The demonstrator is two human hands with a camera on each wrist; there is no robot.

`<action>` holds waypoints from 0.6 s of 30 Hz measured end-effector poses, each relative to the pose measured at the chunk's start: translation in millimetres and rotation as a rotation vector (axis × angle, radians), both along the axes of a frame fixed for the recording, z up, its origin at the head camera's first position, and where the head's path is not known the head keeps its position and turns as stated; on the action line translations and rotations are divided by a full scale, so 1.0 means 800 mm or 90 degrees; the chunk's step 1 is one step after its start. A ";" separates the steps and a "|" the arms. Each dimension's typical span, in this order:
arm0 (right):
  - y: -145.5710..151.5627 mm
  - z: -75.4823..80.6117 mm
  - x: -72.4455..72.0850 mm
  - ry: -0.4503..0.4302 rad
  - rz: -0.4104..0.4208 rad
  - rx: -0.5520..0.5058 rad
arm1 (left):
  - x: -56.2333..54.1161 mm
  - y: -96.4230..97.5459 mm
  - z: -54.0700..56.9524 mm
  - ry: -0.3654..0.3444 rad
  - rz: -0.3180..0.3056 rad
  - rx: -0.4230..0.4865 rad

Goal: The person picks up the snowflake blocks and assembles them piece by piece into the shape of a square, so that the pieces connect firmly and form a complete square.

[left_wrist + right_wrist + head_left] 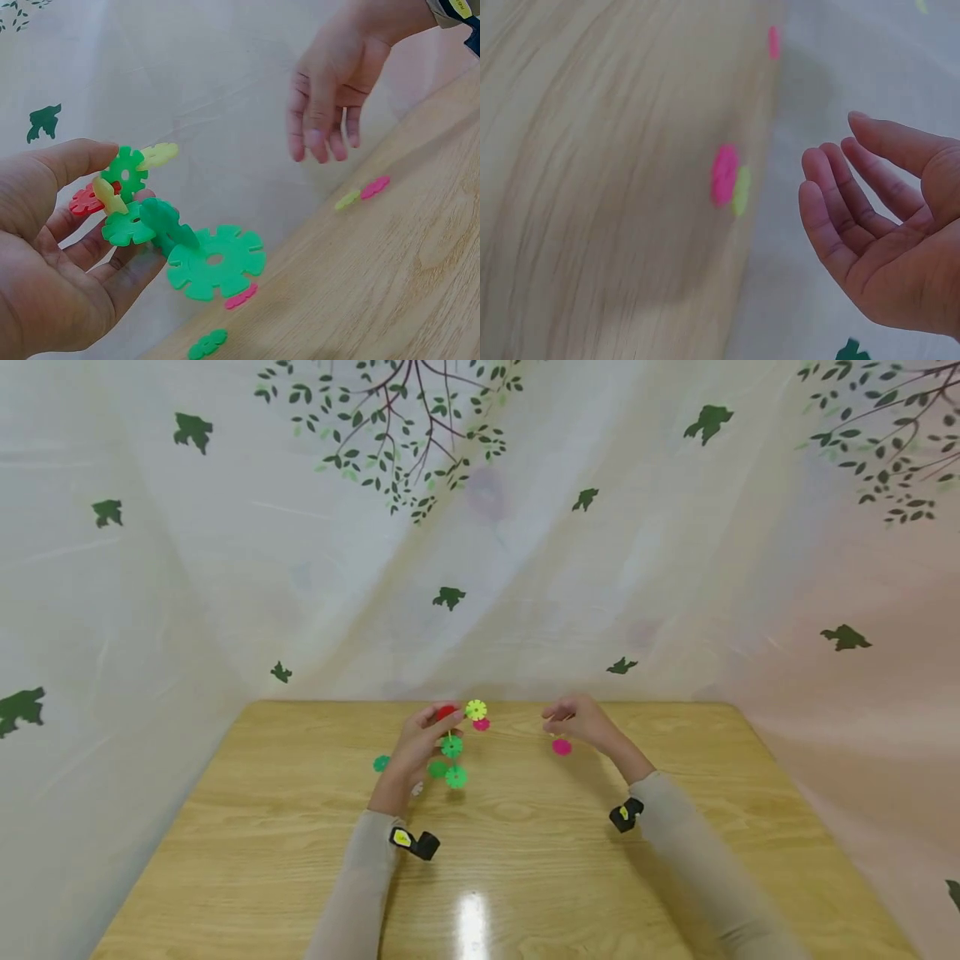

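Note:
My left hand (420, 743) holds a joined cluster of slotted plastic discs between thumb and fingers, raised above the table. In the left wrist view the cluster has a red disc (86, 199), yellow discs (159, 154) and several green discs (217, 262), the largest hanging at its lower end. My right hand (889, 225) is free of any piece, its fingers loosely bent and the thumb apart. It hovers over the far part of the table, near a pink disc (724, 175) and a yellow disc (741, 191) lying side by side.
Loose discs lie on the wooden table (525, 877): a pink one (482, 724) beyond the cluster, a green one (438, 768), a teal one (382, 763) and a white one (417, 788) near the left wrist. A pale leaf-patterned curtain (360, 610) hangs behind the far edge.

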State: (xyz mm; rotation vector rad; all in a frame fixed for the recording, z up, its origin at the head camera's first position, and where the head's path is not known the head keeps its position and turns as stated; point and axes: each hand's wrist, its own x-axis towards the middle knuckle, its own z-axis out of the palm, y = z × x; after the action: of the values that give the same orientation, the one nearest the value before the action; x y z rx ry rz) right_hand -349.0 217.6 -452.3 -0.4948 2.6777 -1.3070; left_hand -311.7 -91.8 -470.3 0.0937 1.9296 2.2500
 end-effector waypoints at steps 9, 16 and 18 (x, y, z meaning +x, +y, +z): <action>0.037 -0.024 -0.011 -0.036 -0.016 0.100 | 0.000 0.000 -0.001 -0.001 -0.007 0.000; 0.031 -0.034 -0.013 -0.060 -0.043 0.134 | 0.001 -0.001 -0.002 0.001 -0.002 -0.002; 0.026 -0.036 -0.012 -0.061 -0.053 0.142 | 0.002 -0.001 -0.002 0.002 0.001 -0.001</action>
State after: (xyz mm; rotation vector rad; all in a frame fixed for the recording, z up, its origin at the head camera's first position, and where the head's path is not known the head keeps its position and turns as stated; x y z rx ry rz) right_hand -358.8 238.7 -480.7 -0.2894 2.7436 -1.0033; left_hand -310.4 -92.8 -472.1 0.0954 1.9338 2.2502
